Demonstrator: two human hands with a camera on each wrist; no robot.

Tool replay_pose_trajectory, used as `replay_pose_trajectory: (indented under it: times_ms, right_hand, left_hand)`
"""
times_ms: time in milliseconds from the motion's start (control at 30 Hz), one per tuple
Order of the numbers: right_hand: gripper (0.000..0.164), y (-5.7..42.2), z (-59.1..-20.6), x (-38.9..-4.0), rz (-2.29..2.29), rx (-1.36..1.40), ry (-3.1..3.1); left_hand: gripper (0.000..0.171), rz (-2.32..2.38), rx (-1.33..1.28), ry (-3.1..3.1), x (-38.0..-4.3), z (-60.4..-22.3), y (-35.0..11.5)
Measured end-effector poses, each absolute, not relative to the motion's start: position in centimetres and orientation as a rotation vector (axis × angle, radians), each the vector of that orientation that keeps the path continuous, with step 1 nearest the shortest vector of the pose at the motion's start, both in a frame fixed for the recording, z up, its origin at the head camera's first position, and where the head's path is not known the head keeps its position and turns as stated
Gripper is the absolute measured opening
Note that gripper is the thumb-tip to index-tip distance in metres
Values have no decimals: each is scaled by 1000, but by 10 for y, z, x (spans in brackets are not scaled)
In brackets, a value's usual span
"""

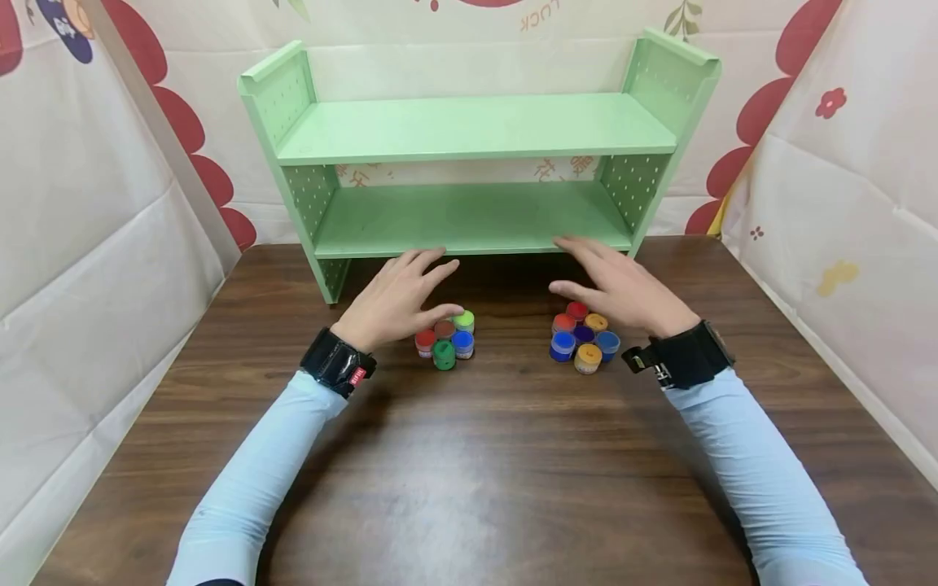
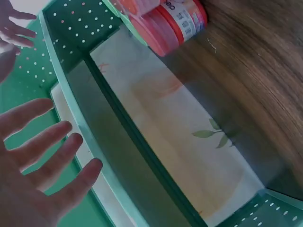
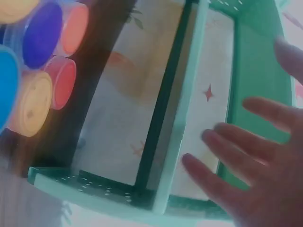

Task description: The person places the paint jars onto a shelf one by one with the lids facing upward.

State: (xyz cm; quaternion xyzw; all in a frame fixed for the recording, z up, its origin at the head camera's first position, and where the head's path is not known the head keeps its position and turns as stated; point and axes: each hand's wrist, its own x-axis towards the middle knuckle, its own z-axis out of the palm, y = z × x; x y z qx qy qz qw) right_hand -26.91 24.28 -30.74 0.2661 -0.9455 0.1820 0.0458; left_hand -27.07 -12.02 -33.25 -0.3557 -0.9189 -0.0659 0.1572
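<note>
My left hand (image 1: 396,299) hovers with spread fingers beside and partly above a cluster of small paint jars on the table, among them a green jar (image 1: 444,355), a red jar (image 1: 425,342) and a blue jar (image 1: 463,343). My right hand (image 1: 623,286) is likewise spread, over the far edge of a second cluster with a yellow-orange jar (image 1: 588,358), a dark blue jar (image 1: 562,346) and a purple-lidded jar (image 1: 584,334). Neither hand holds anything. In the right wrist view, the fingers (image 3: 232,146) are apart in front of the shelf.
A light green two-tier shelf (image 1: 469,130) with perforated sides stands at the back of the brown wooden table (image 1: 454,488). Patterned white cloth (image 1: 88,203) hangs behind and on both sides.
</note>
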Motion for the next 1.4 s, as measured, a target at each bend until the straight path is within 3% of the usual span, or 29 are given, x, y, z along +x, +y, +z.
replay_pose_trajectory:
  times_ms: [200, 400, 567, 800, 1400]
  right_hand:
    - [44, 268, -299, -279, 775, 708, -2463]
    - [27, 300, -296, -286, 985, 297, -2164]
    - [32, 321, -308, -294, 1263, -6, -2143]
    - [63, 316, -325, -305, 1421, 152, -2406]
    - [66, 306, -335, -306, 1299, 192, -2548]
  left_hand:
    - [56, -226, -960, -2561, -278, -333, -129]
    - [44, -272, -927, -2575, -286, -334, -134]
    - [44, -329, -919, -2739, -292, -341, -137]
    - [42, -478, -931, -2988, -294, -355, -142]
    - [33, -534, -1040, -2978, -297, -376, -126]
